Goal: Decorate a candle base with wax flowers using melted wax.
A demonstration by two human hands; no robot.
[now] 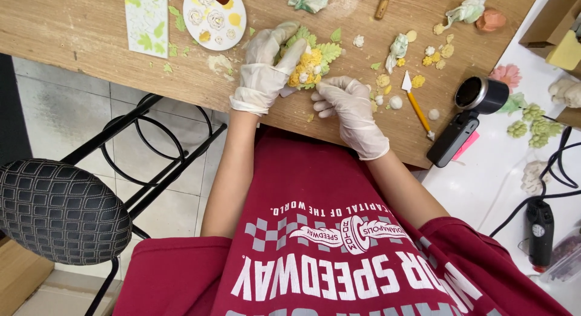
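Both hands wear thin white gloves and work close together at the near edge of the wooden worktop (pixel 78 32). The left hand (pixel 266 65) is closed around a small clay flower cluster (pixel 308 65), yellow and white in the middle with green leaves around it; its fingers wrap over the top of the piece and hold it just above the wood. The right hand (pixel 345 104) is just beside it, below the cluster, with the fingers curled together. It seems to pinch something small, but I cannot tell what, because the fingertips hide it.

In my judgement the step in hand is the assembly of the cluster: one hand keeps it steady while the other prepares or adds a little part. The next move would ask for a light, exact touch, since soft clay petals are easily pressed flat.

Beyond the right hand lie loose yellow and white clay bits (pixel 387 89) and a yellow-handled knife (pixel 417 107). Beyond the left hand stands a round white plate (pixel 215 19) with small clay flowers, and beside that a green-and-white leaf sheet (pixel 146 19).
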